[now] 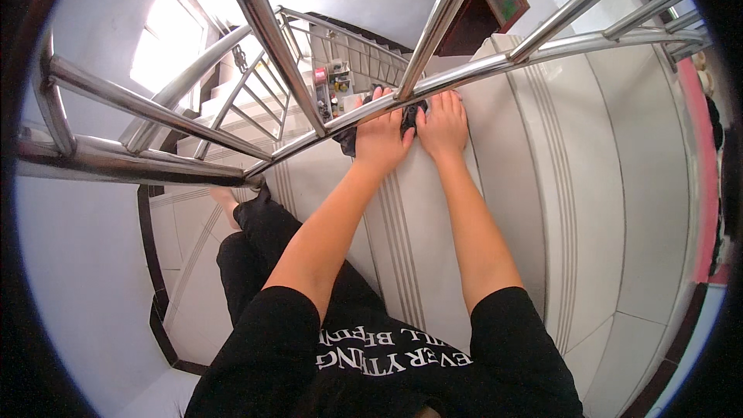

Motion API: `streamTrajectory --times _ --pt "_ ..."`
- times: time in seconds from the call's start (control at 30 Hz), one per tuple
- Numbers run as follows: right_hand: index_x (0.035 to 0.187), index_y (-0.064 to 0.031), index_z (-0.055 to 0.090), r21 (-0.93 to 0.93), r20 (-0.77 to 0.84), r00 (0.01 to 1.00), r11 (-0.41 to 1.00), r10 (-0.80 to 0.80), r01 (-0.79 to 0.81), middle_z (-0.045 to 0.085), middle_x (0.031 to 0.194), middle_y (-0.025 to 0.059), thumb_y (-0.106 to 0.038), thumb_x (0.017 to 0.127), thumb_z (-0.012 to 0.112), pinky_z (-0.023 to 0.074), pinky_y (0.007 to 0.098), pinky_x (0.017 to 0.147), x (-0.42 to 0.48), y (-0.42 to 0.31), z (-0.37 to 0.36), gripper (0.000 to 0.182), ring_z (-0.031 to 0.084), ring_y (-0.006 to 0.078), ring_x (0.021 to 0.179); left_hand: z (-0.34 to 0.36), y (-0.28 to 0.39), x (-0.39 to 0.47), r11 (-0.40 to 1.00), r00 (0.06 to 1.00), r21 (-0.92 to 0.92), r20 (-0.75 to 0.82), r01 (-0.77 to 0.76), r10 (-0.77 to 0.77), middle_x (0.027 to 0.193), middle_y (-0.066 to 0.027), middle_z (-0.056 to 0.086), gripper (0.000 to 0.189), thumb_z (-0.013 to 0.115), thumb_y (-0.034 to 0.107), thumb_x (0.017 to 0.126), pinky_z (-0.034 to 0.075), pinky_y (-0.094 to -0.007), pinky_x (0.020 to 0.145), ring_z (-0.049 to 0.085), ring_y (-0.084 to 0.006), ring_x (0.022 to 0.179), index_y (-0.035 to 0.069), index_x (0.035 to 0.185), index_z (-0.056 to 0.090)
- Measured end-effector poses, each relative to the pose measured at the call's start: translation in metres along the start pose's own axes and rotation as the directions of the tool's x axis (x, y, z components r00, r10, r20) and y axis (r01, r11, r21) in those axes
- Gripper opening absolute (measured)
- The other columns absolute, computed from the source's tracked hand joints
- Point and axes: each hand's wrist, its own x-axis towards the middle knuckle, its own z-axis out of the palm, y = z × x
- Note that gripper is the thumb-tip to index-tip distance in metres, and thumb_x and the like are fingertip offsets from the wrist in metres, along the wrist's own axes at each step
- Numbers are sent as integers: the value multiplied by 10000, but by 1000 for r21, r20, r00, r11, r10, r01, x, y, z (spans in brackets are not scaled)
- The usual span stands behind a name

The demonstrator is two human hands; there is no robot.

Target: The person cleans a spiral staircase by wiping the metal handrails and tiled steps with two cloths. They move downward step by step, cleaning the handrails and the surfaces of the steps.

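A dark, crumpled cloth [346,143] lies on a pale tiled stair tread [400,209], close under the lower rail [354,119] of a stainless-steel banister. Pressed on the cloth is my left hand [380,136], its fingertips passing behind the rail. My right hand [446,125] rests flat at the cloth's right side, fingers pointing away and thumb towards the cloth; whether it grips any of it is unclear. Part of the cloth shows between the hands, and the rest is hidden under them and the rail.
Steel balusters [444,26] rise close in front of my hands. Higher steps [557,186] curve off to the right; lower ones lie at the left, by my bare foot [223,203]. Beyond the banister are boxes of small items [339,84], another railing and a bright window [168,38].
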Motion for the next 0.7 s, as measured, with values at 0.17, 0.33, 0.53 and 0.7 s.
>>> streamTrajectory --times 0.17,0.33,0.53,0.7 --pt "1209 -27 580 8 6 1000 1000 27 -27 538 1300 159 -331 804 638 336 446 1075 15 -3 8 510 448 337 1268 9 -6 14 997 998 70 -51 25 -21 1486 -225 348 745 596 444 838 123 -606 1144 255 -348 1422 67 1442 379" --pt "1261 -48 553 19 18 1000 1000 -9 8 520 1335 153 -354 815 638 317 442 1098 12 4 8 548 426 327 1299 3 -8 7 998 999 66 -34 -1 3 1484 -232 344 755 599 434 845 135 -588 1148 268 -349 1412 56 1451 355" --pt "1382 -96 465 43 78 997 999 -15 12 434 1453 136 -389 844 627 268 434 1138 -41 17 -14 633 378 311 1355 -6 -4 -44 995 992 -1 78 -95 95 1522 -222 289 752 567 425 880 122 -569 1157 232 -354 1432 19 1463 321" --pt "1405 -90 433 13 173 985 1000 11 -14 405 1481 117 -355 846 633 271 442 1140 -136 23 -75 649 358 309 1372 -36 26 -97 960 944 -58 169 -275 281 1545 -210 261 726 563 411 886 99 -551 1169 198 -340 1454 47 1471 336"
